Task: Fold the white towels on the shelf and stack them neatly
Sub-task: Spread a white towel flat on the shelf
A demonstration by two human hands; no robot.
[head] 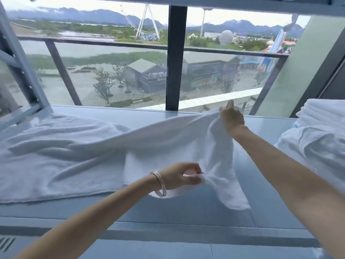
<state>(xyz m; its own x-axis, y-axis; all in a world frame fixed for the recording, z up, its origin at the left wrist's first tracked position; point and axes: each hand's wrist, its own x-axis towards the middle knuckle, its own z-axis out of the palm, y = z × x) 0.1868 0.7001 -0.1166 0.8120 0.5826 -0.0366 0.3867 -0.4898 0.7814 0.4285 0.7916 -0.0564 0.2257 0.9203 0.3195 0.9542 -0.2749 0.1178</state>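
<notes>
On the grey shelf (186,212) before the window, our white towel (65,156) lies spread and rumpled toward the left, with its right end lifted off the surface. At the far right edge sits a heap of other white towels (321,131), some seemingly folded, some loose. We judge the cloth light, soft and floppy, sagging wherever it is unsupported, so the corners and the short edge look like the best places to hold it. Our right hand (232,118) pinches the far corner of that raised end, fingers curled round the fabric. Our left hand (183,175), bangles (160,184) at the wrist, pinches the near edge between thumb and fingers, the hem drooping below it.
</notes>
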